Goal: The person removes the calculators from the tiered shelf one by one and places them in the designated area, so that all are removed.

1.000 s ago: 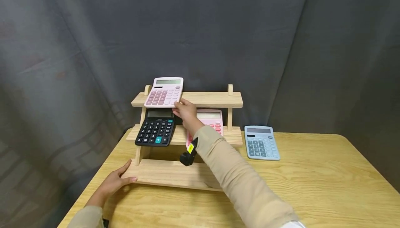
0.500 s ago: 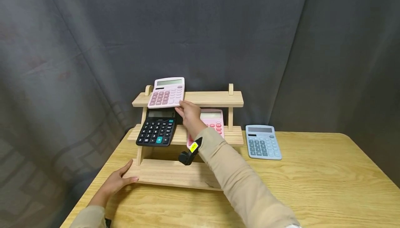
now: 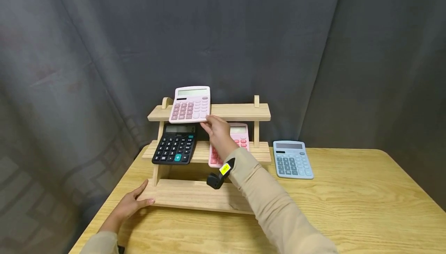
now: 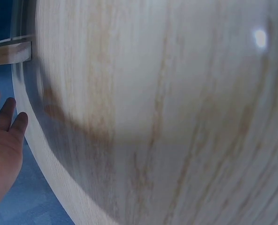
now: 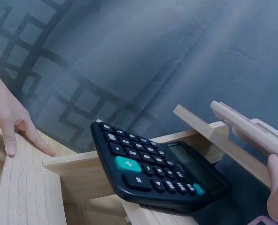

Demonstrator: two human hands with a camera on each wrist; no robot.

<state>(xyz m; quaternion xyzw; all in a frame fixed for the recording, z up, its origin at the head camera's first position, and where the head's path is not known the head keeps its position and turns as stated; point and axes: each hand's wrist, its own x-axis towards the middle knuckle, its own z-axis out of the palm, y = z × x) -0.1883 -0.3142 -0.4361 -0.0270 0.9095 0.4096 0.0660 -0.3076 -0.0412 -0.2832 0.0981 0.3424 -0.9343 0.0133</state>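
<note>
The bottom shelf's left end is touched by the left hand, fingers spread. A black calculator and a pink calculator are tilted on the middle shelf, a blue calculator laid to their right. At the top shelf's left, a pale calculator is pinched by the right hand — at one corner.
</note>
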